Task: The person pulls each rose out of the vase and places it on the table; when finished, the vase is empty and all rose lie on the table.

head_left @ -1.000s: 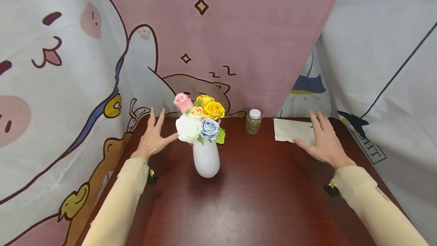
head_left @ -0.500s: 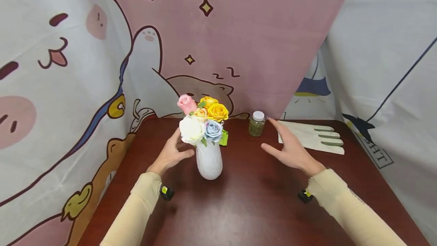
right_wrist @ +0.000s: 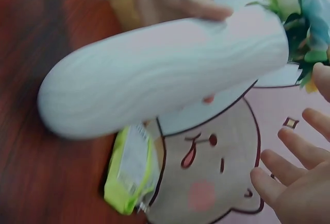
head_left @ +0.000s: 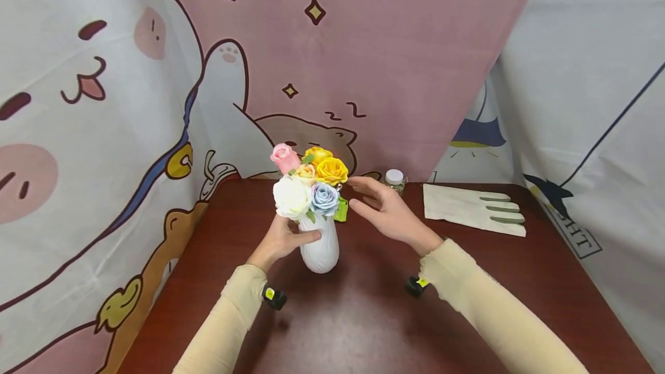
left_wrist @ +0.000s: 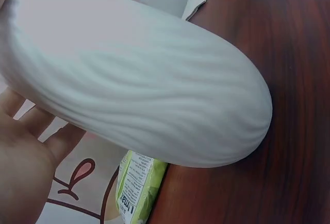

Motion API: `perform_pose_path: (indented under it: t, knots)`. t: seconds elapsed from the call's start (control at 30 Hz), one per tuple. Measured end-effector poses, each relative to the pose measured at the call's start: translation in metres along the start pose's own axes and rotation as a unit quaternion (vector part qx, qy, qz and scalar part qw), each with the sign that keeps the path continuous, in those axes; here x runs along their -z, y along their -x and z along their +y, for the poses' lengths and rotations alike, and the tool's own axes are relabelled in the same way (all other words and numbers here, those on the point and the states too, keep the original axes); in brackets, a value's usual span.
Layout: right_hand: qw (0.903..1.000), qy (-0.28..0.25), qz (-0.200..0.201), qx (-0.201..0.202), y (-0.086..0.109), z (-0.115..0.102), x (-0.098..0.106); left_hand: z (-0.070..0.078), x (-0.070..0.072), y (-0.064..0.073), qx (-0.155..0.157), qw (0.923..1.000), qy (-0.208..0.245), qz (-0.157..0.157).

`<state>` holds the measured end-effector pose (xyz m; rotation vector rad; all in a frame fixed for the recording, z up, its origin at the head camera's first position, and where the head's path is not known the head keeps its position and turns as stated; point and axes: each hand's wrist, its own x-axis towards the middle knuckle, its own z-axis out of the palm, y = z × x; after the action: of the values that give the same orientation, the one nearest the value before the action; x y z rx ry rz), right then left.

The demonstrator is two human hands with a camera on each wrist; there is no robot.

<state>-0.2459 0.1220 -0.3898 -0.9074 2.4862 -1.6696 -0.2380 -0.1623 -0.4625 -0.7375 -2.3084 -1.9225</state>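
A white ribbed vase stands upright on the dark red-brown table, holding artificial roses: a white one, a blue one, a pink one and yellow ones. My left hand grips the vase near its neck from the left, thumb across the front and fingers behind. To the right of the bouquet, my right hand hovers with fingers extended, fingertips close to the yellow rose. In the right wrist view its spread fingers sit apart from the vase's side.
Behind the vase lies a green-and-white packet, its printed label visible in the left wrist view. A white-capped jar stands at the back, partly covered by my right hand. Right of it, a pale glove lies flat. Patterned curtains surround the table.
My left hand has moved right from beside the vase and taken hold of it. My right hand has swept left from above the glove, past the jar, to the flowers.
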Motion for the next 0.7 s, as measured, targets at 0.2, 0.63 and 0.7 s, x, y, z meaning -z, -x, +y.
perform_pose_path:
  t: [0.2, 0.63, 0.7]
  knots:
    - [0.998, -0.058, -0.014, 0.022, -0.018, -0.013, -0.015, 0.001, -0.001, 0.0, -0.022, 0.9995, 0.024, 0.003]
    - [0.9939, -0.103, -0.006, 0.038, -0.031, -0.021, -0.036, 0.0, 0.001, 0.002, -0.001, 0.9995, 0.016, 0.028]
    - [0.9935, -0.108, 0.001, 0.035, -0.031, -0.021, -0.037, 0.0, 0.0, 0.002, -0.007, 0.9994, 0.025, 0.023]
